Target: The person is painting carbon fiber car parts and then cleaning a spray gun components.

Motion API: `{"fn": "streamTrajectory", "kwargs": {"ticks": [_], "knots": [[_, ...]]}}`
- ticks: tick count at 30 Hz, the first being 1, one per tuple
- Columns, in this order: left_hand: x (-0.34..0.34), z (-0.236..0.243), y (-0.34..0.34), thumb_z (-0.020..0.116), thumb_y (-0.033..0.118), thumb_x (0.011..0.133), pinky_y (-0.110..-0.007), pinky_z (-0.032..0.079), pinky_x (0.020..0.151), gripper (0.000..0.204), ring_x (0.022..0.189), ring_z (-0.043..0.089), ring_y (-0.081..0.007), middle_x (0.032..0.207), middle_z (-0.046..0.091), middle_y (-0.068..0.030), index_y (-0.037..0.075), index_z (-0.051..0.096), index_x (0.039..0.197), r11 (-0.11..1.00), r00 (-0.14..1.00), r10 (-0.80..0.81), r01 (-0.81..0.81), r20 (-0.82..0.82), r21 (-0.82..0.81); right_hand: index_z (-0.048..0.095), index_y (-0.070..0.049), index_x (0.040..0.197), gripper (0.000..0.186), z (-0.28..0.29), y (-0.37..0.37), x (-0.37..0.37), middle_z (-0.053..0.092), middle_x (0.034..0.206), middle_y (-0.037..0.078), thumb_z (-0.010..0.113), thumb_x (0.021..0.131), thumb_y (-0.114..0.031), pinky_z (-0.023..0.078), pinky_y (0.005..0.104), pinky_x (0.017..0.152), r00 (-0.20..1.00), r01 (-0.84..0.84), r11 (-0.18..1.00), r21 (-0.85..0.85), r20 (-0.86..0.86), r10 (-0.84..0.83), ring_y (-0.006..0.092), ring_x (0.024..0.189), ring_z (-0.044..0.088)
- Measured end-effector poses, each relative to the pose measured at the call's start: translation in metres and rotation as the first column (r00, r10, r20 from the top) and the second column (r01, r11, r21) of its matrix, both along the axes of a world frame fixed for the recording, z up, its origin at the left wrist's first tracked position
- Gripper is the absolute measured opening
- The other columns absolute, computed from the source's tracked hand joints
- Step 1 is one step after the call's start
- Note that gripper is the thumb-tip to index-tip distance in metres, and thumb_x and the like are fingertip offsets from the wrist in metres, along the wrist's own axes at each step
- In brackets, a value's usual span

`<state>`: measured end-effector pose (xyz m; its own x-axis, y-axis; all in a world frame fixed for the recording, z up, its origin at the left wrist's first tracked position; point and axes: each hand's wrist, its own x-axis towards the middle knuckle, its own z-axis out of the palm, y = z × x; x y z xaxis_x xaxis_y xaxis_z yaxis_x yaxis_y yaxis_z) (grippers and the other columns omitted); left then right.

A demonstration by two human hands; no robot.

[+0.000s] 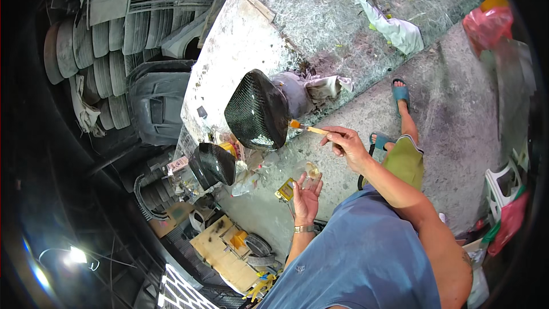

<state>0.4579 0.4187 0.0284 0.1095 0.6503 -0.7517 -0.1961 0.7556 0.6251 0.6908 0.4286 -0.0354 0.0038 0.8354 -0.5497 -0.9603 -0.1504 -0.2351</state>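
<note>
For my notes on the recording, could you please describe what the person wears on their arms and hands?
Both hands are bare, no gloves. The left hand has a metal wristwatch at the wrist. The right hand wears nothing, and both forearms are uncovered. A blue-grey short-sleeved shirt covers the shoulders.

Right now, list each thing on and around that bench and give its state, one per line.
Large black carbon-weave mirror cover: upright on the bench, brush tip at its edge.
Smaller black carbon-weave cover: lying apart, untouched.
Wooden-handled brush: pinched in the right hand.
Small clear cup: held at the left hand fingertips.
White rag: crumpled on the shattered glass sheet.
</note>
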Motion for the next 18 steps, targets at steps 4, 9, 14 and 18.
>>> {"fn": "streamTrajectory", "kwargs": {"ticks": [4,9,14,18], "knots": [[-0.008,0.000,0.003,0.051,0.050,0.098,-0.044,0.039,0.111,0.056,0.133,0.045,-0.0386,0.146,0.042,-0.0212,0.008,0.048,0.133,1.000,1.000,-0.012,0.012,0.021,0.009,0.065,-0.005,0.121,0.029,0.016,0.005,0.002,0.069,0.088,0.008,0.062,0.095,-0.016,0.032,0.0189,0.046,0.982,0.185,0.968,0.168,-0.055,-0.179,0.0047,0.052,0.044],[-0.014,0.000,0.005,0.050,0.050,0.098,-0.044,0.039,0.111,0.056,0.133,0.045,-0.0382,0.144,0.045,-0.0206,0.008,0.047,0.134,0.999,0.999,-0.038,0.038,0.007,0.014,0.065,-0.005,0.122,0.030,0.014,0.017,-0.016,0.068,0.087,0.009,0.063,0.095,-0.017,0.033,0.0181,0.047,0.988,0.134,0.973,0.187,-0.099,-0.117,0.0039,0.054,0.044],[-0.020,-0.002,0.003,0.050,0.050,0.098,-0.044,0.038,0.112,0.056,0.133,0.045,-0.0381,0.145,0.044,-0.0206,0.008,0.047,0.134,0.999,0.999,-0.041,0.041,0.020,0.000,0.065,-0.004,0.122,0.029,0.000,0.000,-0.024,0.069,0.086,0.008,0.062,0.095,-0.016,0.035,0.0188,0.047,0.996,0.056,0.998,-0.010,0.071,-0.055,0.0033,0.054,0.045],[-0.022,-0.003,0.000,0.051,0.051,0.097,-0.045,0.037,0.112,0.057,0.133,0.044,-0.0378,0.146,0.043,-0.0202,0.008,0.047,0.135,0.999,0.999,-0.050,0.051,0.019,-0.010,0.067,-0.005,0.119,0.027,0.008,-0.001,-0.018,0.072,0.090,0.004,0.062,0.093,-0.008,0.044,0.0227,0.052,0.814,0.171,0.985,-0.029,0.567,-0.125,0.0081,0.056,0.055]]}}
